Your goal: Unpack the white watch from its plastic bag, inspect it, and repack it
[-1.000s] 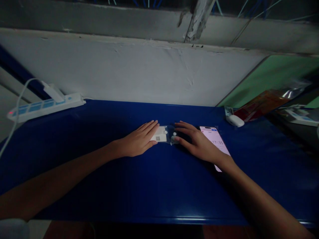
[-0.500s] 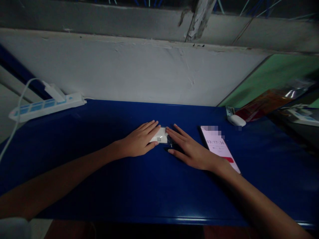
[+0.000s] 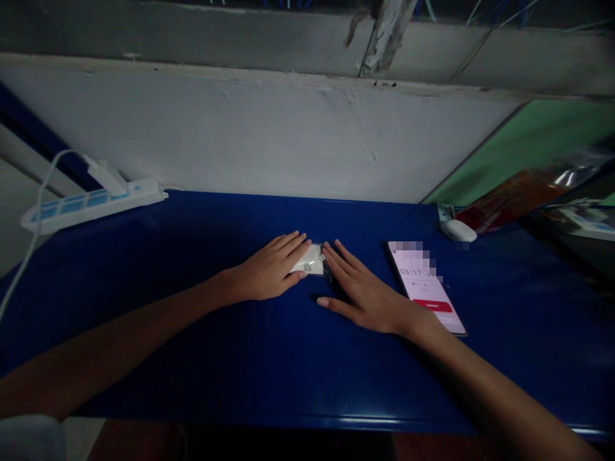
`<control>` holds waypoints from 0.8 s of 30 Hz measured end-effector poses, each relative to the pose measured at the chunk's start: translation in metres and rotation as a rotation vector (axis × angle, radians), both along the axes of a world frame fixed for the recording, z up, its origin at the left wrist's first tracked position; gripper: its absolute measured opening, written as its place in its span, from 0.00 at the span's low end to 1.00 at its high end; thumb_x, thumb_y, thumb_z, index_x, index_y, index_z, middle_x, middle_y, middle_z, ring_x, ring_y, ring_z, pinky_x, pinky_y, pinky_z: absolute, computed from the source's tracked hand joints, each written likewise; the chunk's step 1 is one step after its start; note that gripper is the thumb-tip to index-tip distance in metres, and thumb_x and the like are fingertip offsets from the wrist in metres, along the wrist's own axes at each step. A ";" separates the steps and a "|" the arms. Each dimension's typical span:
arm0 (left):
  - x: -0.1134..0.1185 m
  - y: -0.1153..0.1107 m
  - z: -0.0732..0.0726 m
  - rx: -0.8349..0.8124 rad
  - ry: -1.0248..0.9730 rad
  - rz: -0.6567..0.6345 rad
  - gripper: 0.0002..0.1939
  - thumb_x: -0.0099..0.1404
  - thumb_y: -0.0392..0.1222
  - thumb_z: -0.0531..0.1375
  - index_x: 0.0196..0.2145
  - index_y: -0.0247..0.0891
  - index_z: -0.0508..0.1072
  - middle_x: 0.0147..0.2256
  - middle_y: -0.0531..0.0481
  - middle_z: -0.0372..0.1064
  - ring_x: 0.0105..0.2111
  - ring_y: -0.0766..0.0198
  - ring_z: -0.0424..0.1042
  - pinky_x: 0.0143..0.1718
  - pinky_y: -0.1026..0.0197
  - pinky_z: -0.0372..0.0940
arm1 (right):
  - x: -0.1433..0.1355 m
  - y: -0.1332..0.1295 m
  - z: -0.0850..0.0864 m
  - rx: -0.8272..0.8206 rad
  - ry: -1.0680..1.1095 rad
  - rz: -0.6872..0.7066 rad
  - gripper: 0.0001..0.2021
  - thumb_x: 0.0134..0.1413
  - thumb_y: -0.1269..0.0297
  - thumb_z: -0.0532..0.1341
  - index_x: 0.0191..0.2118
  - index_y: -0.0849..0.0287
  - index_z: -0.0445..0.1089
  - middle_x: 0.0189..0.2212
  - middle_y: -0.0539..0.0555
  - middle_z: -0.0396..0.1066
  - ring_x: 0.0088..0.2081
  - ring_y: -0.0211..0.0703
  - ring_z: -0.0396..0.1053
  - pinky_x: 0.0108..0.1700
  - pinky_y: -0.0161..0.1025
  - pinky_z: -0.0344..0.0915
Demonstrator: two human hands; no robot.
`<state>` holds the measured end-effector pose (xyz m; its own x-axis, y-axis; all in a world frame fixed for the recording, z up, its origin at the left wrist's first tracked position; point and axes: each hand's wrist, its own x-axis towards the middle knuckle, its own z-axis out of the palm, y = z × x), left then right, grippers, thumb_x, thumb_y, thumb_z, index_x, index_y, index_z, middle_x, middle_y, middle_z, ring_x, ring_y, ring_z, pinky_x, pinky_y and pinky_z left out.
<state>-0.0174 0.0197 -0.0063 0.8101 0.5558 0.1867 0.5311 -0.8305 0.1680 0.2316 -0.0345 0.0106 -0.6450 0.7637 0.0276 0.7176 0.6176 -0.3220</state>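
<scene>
A small white packet in clear plastic (image 3: pixel 313 259) lies flat on the blue table (image 3: pixel 259 365), between my two hands. My left hand (image 3: pixel 276 267) rests palm down over the packet's left part, fingers stretched out and the thumb along its near edge. At the packet's right end, my right hand (image 3: pixel 358 288) lies with its fingers extended and the fingertips at the plastic edge. Its thumb points away to the left on the table side. Part of the packet is hidden under the left fingers.
A phone with a lit timer screen (image 3: pixel 426 291) lies by my right wrist. Behind it are a white mouse (image 3: pixel 459 230) and a bag with orange-red contents (image 3: pixel 519 195). A white power strip (image 3: pixel 100 203) with a plugged-in charger (image 3: pixel 108 178) stands at the back left.
My right thumb has spread slightly away from the fingers, toward the near edge. The left hand and packet look nearly the same, with a small camera shift.
</scene>
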 end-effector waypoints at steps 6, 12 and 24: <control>0.003 -0.001 0.004 -0.006 0.093 0.016 0.29 0.75 0.47 0.49 0.67 0.26 0.51 0.68 0.31 0.47 0.69 0.48 0.46 0.67 0.48 0.45 | -0.004 -0.004 -0.008 0.039 -0.056 -0.027 0.49 0.62 0.36 0.49 0.72 0.73 0.32 0.70 0.72 0.37 0.70 0.64 0.32 0.67 0.62 0.47; 0.004 -0.002 0.002 0.049 0.109 0.022 0.29 0.75 0.47 0.48 0.66 0.26 0.52 0.67 0.31 0.49 0.68 0.48 0.48 0.67 0.49 0.45 | -0.008 -0.007 -0.008 0.109 -0.101 -0.032 0.56 0.55 0.29 0.49 0.71 0.75 0.35 0.69 0.75 0.39 0.70 0.67 0.37 0.67 0.61 0.48; 0.005 -0.003 0.001 0.030 0.078 0.023 0.28 0.75 0.46 0.48 0.65 0.25 0.54 0.66 0.30 0.51 0.68 0.47 0.49 0.66 0.48 0.45 | -0.016 -0.009 -0.006 0.182 -0.156 -0.036 0.62 0.50 0.24 0.46 0.68 0.84 0.44 0.67 0.81 0.44 0.68 0.72 0.43 0.66 0.60 0.51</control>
<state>-0.0120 0.0171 -0.0053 0.8100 0.5693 0.1405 0.5604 -0.8221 0.1003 0.2159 -0.0437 0.0050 -0.6249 0.7776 0.0690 0.7723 0.6287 -0.0913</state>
